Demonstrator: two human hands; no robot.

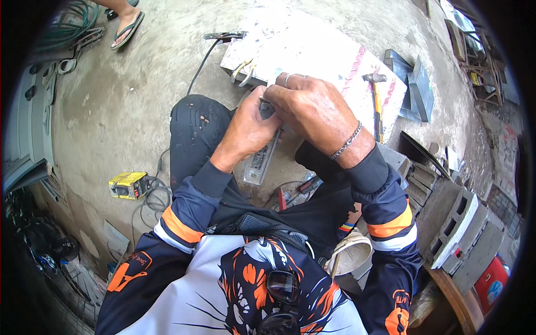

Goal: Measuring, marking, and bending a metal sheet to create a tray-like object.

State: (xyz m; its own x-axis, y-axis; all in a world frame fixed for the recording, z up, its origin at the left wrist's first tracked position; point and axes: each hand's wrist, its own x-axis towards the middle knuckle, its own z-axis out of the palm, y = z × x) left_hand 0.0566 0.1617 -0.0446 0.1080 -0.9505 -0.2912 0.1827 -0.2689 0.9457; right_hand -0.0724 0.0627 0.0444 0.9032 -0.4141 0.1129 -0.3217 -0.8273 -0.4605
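Note:
My left hand (248, 131) and my right hand (315, 106) meet over the near edge of the white board (312, 44). The fingers of both are closed in a pinch around something small, mostly hidden; only a thin dark edge shows at the left fingertips. Under my hands runs a long, narrow grey metal bar (258, 167), its lower end showing between my legs. Its upper part is covered by my hands, so I cannot tell whether they touch it. Pliers with yellowish handles (243, 71) lie on the board just beyond my left hand.
Right of my hands lies a hammer (376, 100), beside a bent grey metal piece (413, 89). A black clamp (224, 36) with a cable rests at the board's far left. A yellow box (128, 185) with coiled cable sits left; concrete blocks (455, 229) stand right. Someone's sandalled foot (127, 28) is far left.

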